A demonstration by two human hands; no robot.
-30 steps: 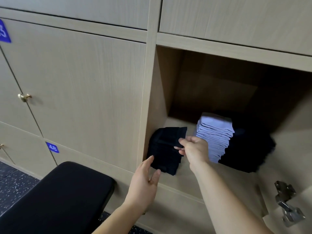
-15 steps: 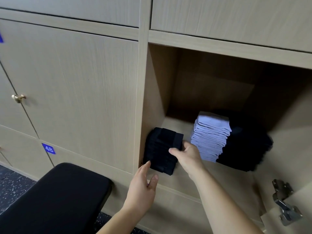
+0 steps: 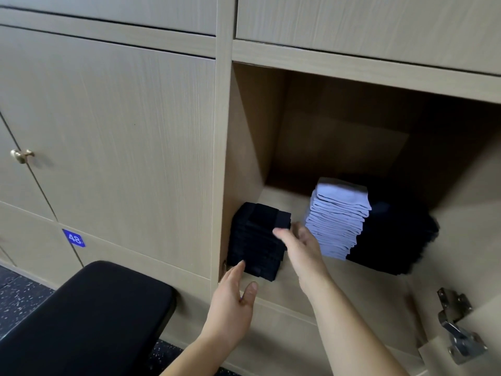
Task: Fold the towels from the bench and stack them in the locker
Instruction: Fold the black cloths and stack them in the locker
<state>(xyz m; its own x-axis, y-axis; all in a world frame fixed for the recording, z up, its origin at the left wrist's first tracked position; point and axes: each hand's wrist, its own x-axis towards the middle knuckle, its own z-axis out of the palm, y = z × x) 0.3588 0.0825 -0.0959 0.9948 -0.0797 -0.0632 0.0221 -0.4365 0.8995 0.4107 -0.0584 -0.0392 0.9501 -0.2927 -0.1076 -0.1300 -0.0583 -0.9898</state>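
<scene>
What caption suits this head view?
Left hand and right hand touch the black towel stack in the open locker, beside lavender towels.
</scene>
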